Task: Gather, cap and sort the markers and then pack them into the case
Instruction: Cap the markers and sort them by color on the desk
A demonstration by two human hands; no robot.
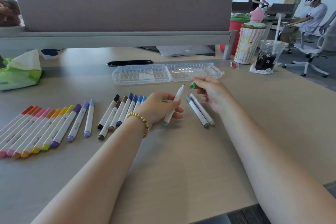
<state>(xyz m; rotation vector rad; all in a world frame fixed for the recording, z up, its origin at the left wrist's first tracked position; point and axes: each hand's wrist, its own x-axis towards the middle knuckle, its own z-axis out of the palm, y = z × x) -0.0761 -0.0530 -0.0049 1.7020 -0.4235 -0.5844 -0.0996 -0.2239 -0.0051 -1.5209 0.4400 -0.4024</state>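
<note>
My uncapped green marker (174, 104) tilts at frame centre, its green cap (192, 85) just apart. Capped markers (45, 127) lie sorted lower left; the clear case (167, 73) lies open above.

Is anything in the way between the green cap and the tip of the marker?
No, nothing visible. The right hand holds the green cap just right of the uncapped marker in the left hand, with only open air above the table between cap and tip.
</note>
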